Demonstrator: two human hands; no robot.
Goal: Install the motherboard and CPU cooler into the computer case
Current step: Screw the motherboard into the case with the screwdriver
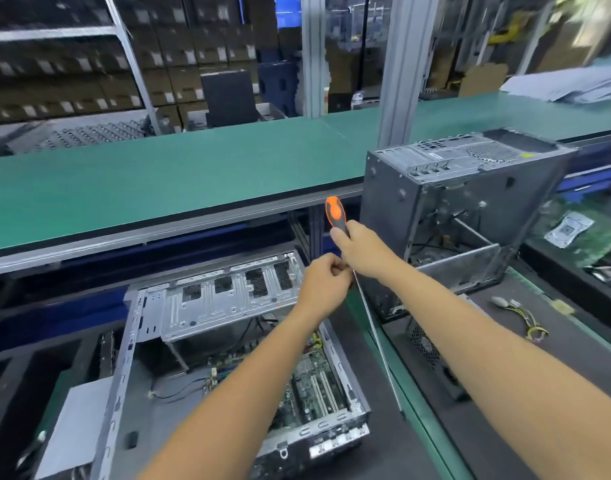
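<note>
the open computer case (207, 358) lies on its side on the dark table (383, 445), below both hands and under the forearms. inside it, the green motherboard (314, 382) sits flat on the bottom, beneath the left forearm, which hides part of it. a perforated metal drive cage (224, 296) spans the far part of the case, just left of the left hand.

above the case the two hands meet in the air. the right hand (363, 251) is curled round the lower part of a screwdriver (335, 211) with an orange and black handle; the handle end sticks up past the thumb, and the thin shaft runs down and toward the person from under the hand. the left hand (323, 282) touches the right from below, its fingers curled in and pinching at the base of the handle; whether it holds something small there i cannot tell.

to the right of the right hand a second case (453, 209) stands upright, its open side facing the person. further right, beside the right forearm, a bundle of yellow and black wires (525, 318) lies on the table. beyond the hands a raised green shelf (158, 178) runs across the view, and behind it stacked boxes (179, 53), blurred.
</note>
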